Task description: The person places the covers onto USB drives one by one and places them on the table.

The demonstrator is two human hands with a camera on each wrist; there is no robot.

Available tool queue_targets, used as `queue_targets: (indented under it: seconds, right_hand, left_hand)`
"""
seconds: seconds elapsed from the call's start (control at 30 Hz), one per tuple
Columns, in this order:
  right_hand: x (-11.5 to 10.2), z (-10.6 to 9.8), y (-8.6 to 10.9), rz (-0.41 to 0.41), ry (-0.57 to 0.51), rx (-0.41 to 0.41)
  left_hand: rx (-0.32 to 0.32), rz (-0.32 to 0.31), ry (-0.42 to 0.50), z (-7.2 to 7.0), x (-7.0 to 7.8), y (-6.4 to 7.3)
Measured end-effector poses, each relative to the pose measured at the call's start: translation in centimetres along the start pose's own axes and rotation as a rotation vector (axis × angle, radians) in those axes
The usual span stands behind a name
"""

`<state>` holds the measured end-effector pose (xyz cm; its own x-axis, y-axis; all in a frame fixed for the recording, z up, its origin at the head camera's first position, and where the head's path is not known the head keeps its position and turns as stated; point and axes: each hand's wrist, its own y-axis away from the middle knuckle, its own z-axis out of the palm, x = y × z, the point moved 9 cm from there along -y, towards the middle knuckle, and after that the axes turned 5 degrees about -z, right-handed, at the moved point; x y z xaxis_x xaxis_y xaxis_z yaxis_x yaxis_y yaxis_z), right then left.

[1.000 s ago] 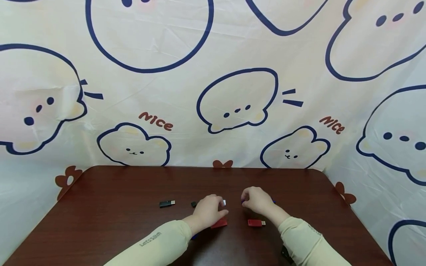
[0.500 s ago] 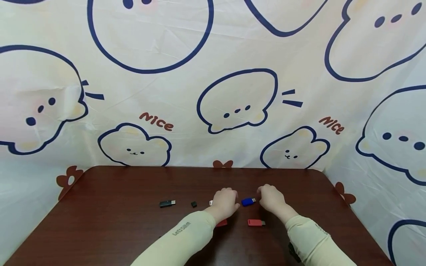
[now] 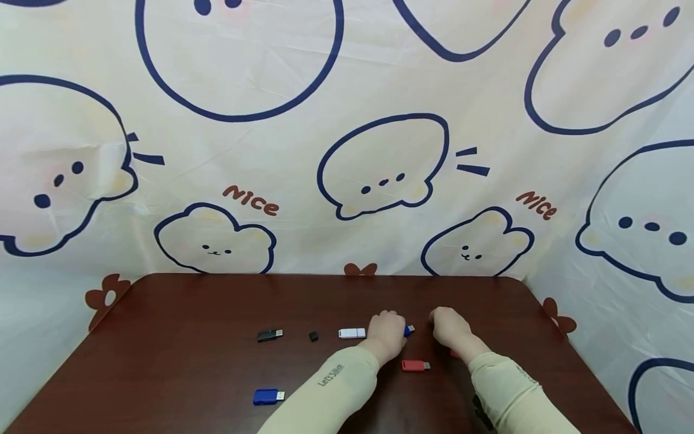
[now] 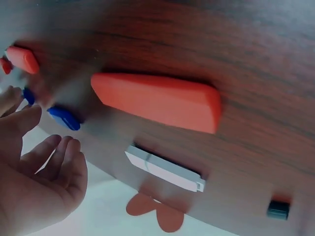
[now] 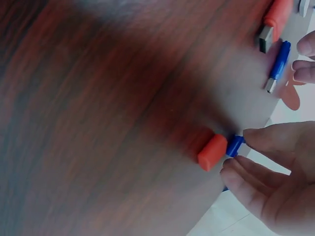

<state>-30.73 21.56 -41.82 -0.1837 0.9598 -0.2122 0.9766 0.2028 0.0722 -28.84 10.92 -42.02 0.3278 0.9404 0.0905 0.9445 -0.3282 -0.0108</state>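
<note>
My left hand (image 3: 387, 334) is beside a blue USB stick (image 3: 409, 330) with its metal plug bare. In the left wrist view its thumb and fingers curve loosely, with a gap between them and the blue stick (image 4: 64, 118). My right hand (image 3: 452, 328) is farther right; in the right wrist view its thumb and fingertips pinch a small blue cap (image 5: 235, 146). A red cap (image 5: 212, 152) lies close to that blue cap. Nearer me, a red USB stick (image 3: 415, 366) lies with its plug uncovered.
On the brown table (image 3: 206, 307) lie a white USB stick (image 3: 352, 333), a small black cap (image 3: 313, 336), a black USB stick (image 3: 270, 335) and another blue USB stick (image 3: 268, 396). The left forearm hides an orange-red piece (image 4: 157, 101) from the head view. A patterned cloth (image 3: 303, 181) hangs behind.
Both hands have moved right. The left hand has gone from near the white stick to the blue one. The right hand has left the blue stick and is now at the blue cap.
</note>
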Motion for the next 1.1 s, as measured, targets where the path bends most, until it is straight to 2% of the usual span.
queue_targets:
  seconds: [0.33,0.57,0.7,0.9,1.0,1.1]
  right_hand:
    - [-0.1,0.0,0.2,-0.01,-0.006,0.045]
    - [0.0,-0.1,0.3,-0.018,0.049,0.066]
    - [0.2,-0.1,0.3,-0.021,0.039,0.081]
    - [0.9,0.3,-0.1,0.002,-0.084,0.068]
    - [1.5,0.3,-0.3,0.04,-0.169,0.073]
    - [1.7,-0.1,-0.4,0.049,-0.25,0.101]
  left_hand:
    - [0.029,-0.054,-0.022,0.7,0.3,-0.3]
    - [0.011,-0.055,0.04,0.9,0.8,-0.4]
    - [-0.006,-0.049,0.081,0.9,0.6,-0.5]
    - [-0.026,-0.046,0.215,0.6,-0.3,-0.7]
    - [-0.034,-0.049,0.337,0.3,-0.9,-0.8]
    - [-0.049,-0.067,0.499,-0.2,-1.6,-0.8]
